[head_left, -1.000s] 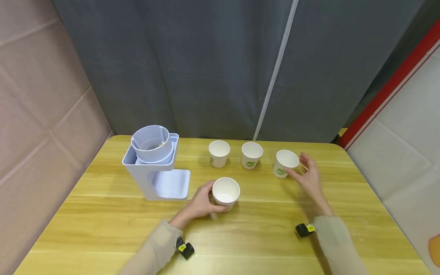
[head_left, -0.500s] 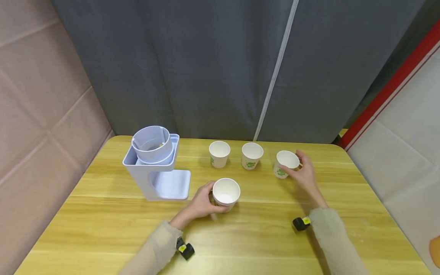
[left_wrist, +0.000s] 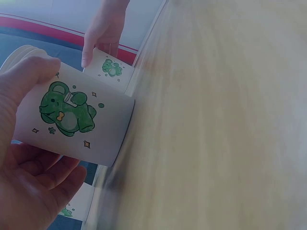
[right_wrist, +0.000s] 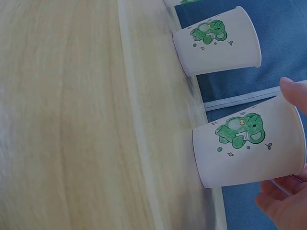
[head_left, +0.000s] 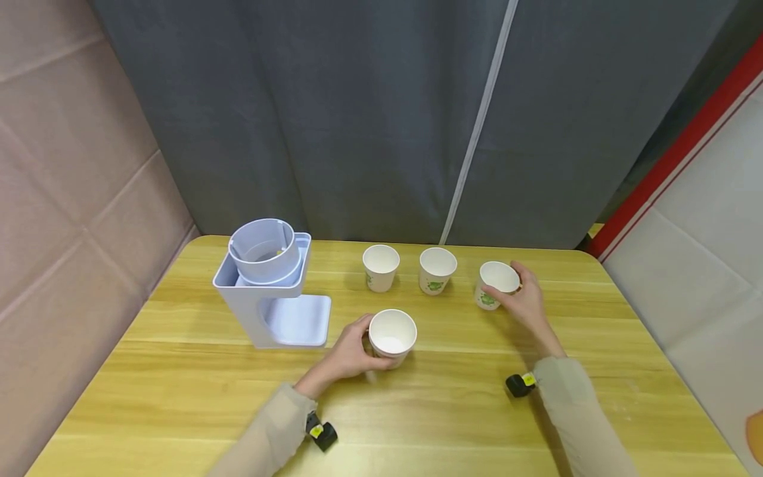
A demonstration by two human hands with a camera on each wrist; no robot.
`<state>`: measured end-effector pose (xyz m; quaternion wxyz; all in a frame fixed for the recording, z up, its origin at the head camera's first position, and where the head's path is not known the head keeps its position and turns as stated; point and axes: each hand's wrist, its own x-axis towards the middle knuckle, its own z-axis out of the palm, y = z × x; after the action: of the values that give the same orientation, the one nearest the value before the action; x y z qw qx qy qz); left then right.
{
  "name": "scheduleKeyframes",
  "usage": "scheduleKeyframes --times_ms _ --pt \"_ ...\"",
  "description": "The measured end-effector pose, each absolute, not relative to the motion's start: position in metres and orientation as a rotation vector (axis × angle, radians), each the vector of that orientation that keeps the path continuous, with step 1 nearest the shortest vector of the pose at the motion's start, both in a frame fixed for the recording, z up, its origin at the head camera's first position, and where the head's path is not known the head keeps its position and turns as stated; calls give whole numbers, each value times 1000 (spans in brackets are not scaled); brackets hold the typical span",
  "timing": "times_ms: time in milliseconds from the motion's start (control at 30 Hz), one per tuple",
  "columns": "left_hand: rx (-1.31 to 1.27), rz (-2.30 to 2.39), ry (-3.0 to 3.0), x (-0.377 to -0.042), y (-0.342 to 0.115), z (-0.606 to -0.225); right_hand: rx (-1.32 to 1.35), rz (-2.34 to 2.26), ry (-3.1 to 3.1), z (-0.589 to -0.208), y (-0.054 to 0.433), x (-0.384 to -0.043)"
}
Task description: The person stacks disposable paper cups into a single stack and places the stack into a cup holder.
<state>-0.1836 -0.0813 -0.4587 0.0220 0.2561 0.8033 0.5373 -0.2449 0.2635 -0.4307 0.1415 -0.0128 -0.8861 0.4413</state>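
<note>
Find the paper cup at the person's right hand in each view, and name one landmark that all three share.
Head: the paper cup is the rightmost cup.
Left wrist: the paper cup is upper left, partly behind the stacked cups.
Right wrist: the paper cup is lower right, pictured below another cup.
Shared landmark: the right hand around that cup.

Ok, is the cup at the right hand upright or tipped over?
Upright: the head view shows the cup with its open rim facing up and base down.
</note>
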Motion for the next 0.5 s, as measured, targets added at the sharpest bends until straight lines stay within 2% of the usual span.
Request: scheduleKeyframes --times_ms 500 --pt "810 1666 2505 -183 -81 -457 -53 1290 -2545 -433 263 -246"
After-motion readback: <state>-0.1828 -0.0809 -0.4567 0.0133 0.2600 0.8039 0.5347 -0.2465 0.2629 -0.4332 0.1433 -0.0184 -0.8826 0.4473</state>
